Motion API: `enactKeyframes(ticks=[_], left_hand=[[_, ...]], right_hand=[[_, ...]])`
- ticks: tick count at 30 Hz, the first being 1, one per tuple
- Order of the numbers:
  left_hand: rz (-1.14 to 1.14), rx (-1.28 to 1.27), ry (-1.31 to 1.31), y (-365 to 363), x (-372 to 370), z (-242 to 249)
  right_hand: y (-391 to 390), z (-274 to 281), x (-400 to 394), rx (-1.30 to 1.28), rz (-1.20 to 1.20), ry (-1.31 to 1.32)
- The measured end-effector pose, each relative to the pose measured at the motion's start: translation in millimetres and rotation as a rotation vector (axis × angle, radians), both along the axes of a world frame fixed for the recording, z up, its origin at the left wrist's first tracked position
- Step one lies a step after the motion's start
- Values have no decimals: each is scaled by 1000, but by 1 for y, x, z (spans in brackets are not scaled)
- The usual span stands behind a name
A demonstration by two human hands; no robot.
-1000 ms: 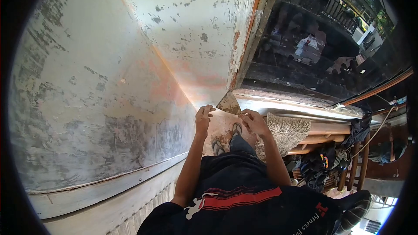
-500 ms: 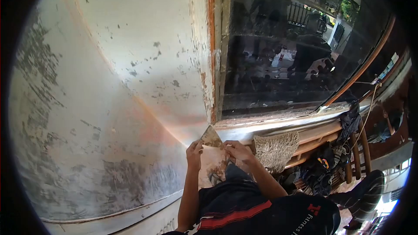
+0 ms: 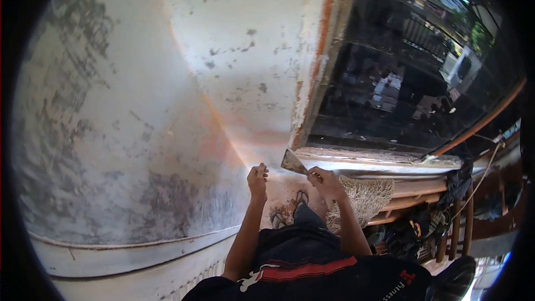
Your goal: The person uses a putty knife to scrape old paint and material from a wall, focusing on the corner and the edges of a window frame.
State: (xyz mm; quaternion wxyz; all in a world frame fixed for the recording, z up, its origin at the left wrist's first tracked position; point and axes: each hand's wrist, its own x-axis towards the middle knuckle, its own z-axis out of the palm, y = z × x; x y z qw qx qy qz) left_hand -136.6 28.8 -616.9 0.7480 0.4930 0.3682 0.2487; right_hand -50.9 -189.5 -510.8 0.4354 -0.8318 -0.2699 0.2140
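My right hand (image 3: 327, 184) grips a putty knife (image 3: 292, 162) by its handle. The wide, stained blade points up and to the left, in front of the lower corner of the window frame. Left of the blade and apart from it is my left hand (image 3: 257, 181), its fingers curled together. Whether anything small is between those fingers cannot be made out. Behind both hands rises a wall (image 3: 239, 89) with grey patches and a rough, scraped look.
A dark glass window (image 3: 390, 78) with a worn wooden frame stands at the right. Below it are a wooden bench (image 3: 415, 188), a shaggy mat (image 3: 365, 194) and dark bags (image 3: 415, 234). My sandalled feet (image 3: 301, 197) are on the floor below.
The left hand has come away from the putty knife, which both hands were touching. The right hand now holds it alone, with the blade turned leftward. The view has shifted left.
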Motion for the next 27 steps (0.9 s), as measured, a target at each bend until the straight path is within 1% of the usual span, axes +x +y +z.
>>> enactKeyframes(ticks=[1, 2, 4, 6, 8, 9, 10, 12, 13, 16, 17, 19, 23, 25, 27], left_hand=[[-11, 0, -8, 2, -1, -3], [-27, 0, -16, 2, -2, -2], [5, -31, -34, 2, -1, 1], [25, -118, -118, 3, 0, 5], [22, -124, -112, 2, -2, 10], [14, -122, -112, 3, -1, 12], [16, -125, -109, 4, 0, 14], [5, -139, -128, 4, -2, 14], [13, -141, -123, 4, -3, 14], [32, -119, -111, 6, -3, 20], [34, -107, -113, 8, -4, 21], [46, -97, -114, 12, -6, 23], [58, -57, -121, 19, -8, 21], [63, -57, -130, 22, -7, 21], [58, -50, -133, 24, -9, 25]], right_hand=[[-1, 10, 1, -137, 46, -133], [0, 16, 2, -141, 64, -126], [2, 25, 5, -46, 68, -243], [9, 38, 11, -23, 104, -266], [20, 55, 11, 155, 47, -324], [28, 52, 15, 311, 41, -451], [35, 49, 21, 308, 43, -448], [49, 46, 32, 102, 84, -547], [55, 48, 38, -24, 139, -545], [72, 51, 45, -73, 177, -569], [78, 52, 46, -72, 187, -571], [90, 56, 47, 140, 126, -631], [113, 54, 53, 152, 120, -629], [124, 38, 63, 4, 170, -803], [131, 43, 61, 33, 158, -772]])
